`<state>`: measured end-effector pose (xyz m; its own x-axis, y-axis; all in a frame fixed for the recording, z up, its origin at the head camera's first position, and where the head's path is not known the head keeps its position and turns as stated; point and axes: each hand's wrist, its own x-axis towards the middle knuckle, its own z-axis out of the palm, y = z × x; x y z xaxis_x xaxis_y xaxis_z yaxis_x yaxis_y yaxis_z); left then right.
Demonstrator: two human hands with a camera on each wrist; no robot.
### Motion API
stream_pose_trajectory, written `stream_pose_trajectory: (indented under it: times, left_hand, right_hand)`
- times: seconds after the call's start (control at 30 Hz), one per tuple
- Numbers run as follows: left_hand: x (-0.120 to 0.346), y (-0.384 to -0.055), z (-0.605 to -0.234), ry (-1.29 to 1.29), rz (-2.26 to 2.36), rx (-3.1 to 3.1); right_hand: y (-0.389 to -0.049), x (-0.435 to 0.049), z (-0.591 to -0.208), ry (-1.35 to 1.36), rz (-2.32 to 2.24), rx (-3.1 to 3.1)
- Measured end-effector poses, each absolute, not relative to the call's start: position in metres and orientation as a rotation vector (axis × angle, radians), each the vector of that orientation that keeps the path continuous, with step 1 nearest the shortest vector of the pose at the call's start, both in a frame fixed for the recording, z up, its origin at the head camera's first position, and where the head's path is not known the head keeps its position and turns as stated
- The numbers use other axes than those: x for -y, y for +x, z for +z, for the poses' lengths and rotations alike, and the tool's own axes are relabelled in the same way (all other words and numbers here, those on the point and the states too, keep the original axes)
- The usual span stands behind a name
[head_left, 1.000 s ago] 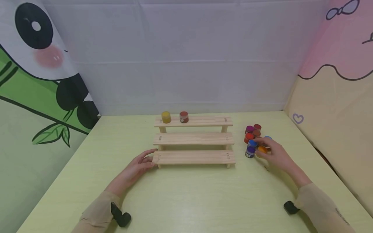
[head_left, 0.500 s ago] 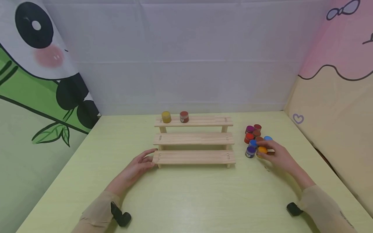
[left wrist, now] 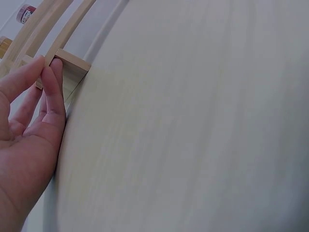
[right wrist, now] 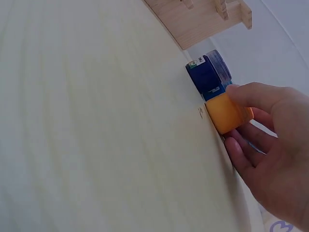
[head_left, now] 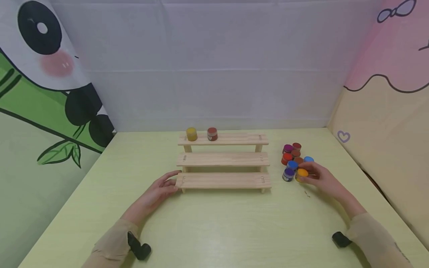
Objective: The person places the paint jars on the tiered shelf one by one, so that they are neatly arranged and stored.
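A three-tier wooden shelf stands mid-table, a yellow jar and a red-brown jar on its top tier. My left hand grips the left end of its lowest tier between thumb and fingers. To the shelf's right, my right hand holds an orange paint jar, thumb on one side and fingers curled behind it. The jar is low at the table, close beside a dark blue jar and a blue jar.
Behind these sit more jars: a bright red jar, a purple jar, a light blue jar and several red-brown ones. A white cloth backdrop rises at the table's rear edge, with printed panels at both sides.
My right hand has shifted slightly right and drawn its fingers around the orange jar, uncovering more of the jars beside it. My left hand stays at the shelf's end.
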<state>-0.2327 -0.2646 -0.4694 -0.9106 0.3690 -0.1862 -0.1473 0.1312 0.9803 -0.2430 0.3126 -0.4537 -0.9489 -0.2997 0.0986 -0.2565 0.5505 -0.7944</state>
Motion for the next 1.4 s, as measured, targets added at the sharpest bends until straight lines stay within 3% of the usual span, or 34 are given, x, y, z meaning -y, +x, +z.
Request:
stream_pose_trajectory:
  times: [0.4,1.4]
  left_hand:
    - [0.264,-0.234,-0.470,0.211,1.825,-2.040]
    - [0.264,-0.232,-0.467,0.200,1.834,-2.032]
  right_hand:
    - [-0.247,-0.327,-0.468,-0.478,-1.482,-2.559]
    - [-0.244,-0.326,-0.461,-0.465,-1.466,-2.520]
